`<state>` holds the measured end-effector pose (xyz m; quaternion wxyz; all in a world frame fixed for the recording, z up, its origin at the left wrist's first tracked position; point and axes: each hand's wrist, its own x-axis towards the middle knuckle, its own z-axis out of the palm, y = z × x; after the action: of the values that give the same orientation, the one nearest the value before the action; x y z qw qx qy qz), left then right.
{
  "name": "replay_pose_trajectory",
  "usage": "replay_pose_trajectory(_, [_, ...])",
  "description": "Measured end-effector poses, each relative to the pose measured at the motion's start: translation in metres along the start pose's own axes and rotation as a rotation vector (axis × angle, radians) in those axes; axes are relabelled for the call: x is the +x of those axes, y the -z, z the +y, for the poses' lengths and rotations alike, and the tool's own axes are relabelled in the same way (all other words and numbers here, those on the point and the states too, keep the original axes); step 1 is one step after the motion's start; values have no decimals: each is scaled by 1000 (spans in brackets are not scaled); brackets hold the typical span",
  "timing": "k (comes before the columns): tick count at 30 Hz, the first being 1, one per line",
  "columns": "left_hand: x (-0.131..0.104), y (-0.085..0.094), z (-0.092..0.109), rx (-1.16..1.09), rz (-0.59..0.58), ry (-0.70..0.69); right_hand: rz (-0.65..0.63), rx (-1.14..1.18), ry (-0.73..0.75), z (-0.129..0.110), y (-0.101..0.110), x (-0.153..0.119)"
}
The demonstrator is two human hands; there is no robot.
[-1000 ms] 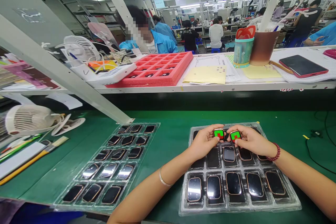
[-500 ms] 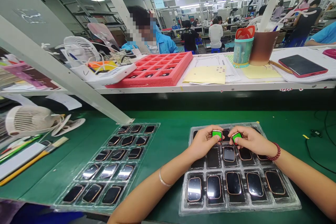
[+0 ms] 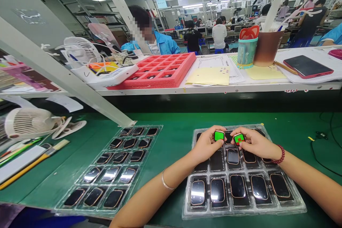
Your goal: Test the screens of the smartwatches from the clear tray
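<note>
the left hand (image 3: pixel 210 141) has a closed grip on one small watch (image 3: pixel 219 135) with no strap, and the right hand (image 3: pixel 249 140) has a closed grip on a second watch (image 3: pixel 238 138). both are held up over the far side of the right tray (image 3: pixel 245 214), close together but apart. their screens are lit and face up, maybe so the person can see both at once. the left one shows green; the right one shows green with red bits. each thumb lies at the low edge of its screen – that looks good for poking it – while the other fingers hold from the sides and back.

the clear right tray sits under the hands, with dark watches in its little spots, so each one likely stays put. the hands hide part of its far rows. the left tray (image 3: pixel 103 185) lies well apart on the green worktop (image 3: pixel 173 124), full of dark watches too.

a slanted white post (image 3: pixel 101 103) meets the worktop just behind the left tray – it could bump an arm there. past the hands is a shelf (image 3: pixel 213 89) with a red foam tray (image 3: pixel 184 73), cups (image 3: pixel 247 52) and a phone (image 3: pixel 308 66). a fan (image 3: pixel 30 121) and a brush (image 3: pixel 57 146) are far left.
</note>
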<state>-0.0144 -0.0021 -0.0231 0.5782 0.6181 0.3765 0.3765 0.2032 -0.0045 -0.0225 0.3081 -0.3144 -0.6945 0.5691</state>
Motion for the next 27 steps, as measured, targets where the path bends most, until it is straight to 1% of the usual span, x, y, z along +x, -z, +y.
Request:
replay_pose_trajectory(7, [0, -1, 4, -67, 10, 14, -7, 38, -36, -3, 0, -1])
replay_pose_trajectory(10, [0, -2, 3, -86, 5, 13, 1, 47, -23, -3, 0, 0])
replay_pose_trajectory(15, [1, -2, 3, -87, 6, 12, 7, 11, -54, -2, 0, 0])
replay_pose_trajectory(24, [1, -2, 3, -71, 4, 16, 7, -92, -8, -5, 0, -1])
replay_pose_trajectory(27, [1, -2, 3, -69, 7, 18, 0, -59, -5, -6, -1, 0])
